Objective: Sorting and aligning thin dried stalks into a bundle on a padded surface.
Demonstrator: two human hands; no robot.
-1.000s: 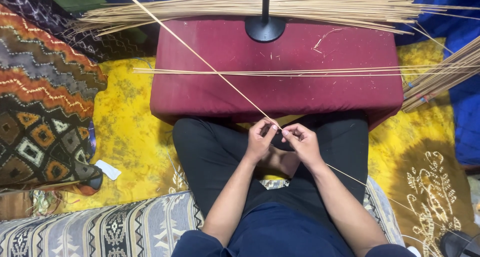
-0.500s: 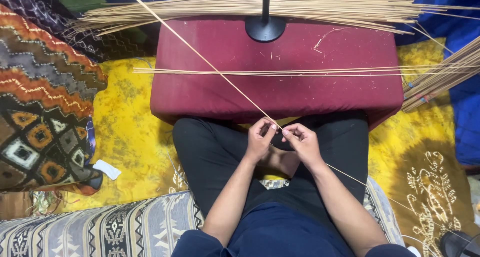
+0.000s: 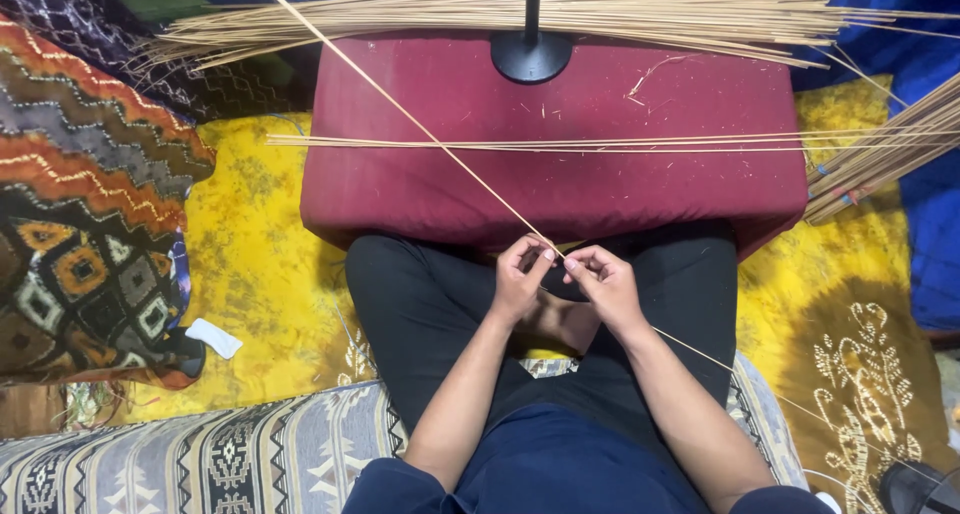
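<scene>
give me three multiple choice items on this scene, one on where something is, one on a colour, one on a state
1. Where does the black round stand base sit?
A. on the red cushion
B. on the yellow cloth
C. in the person's lap

2. What colour is the cloth beside the cushion?
A. white
B. yellow
C. plain grey

3. How is the long thin stick held?
A. lying loose, untouched
B. in the left hand alone
C. pinched between both hands

Answers:
1. A, the base stands at the far edge of the red cushion, near the pile of sticks.
2. B, the patterned cloth left of the cushion is yellow.
3. C, the left hand and right hand both close on the stick above the lap.
</scene>
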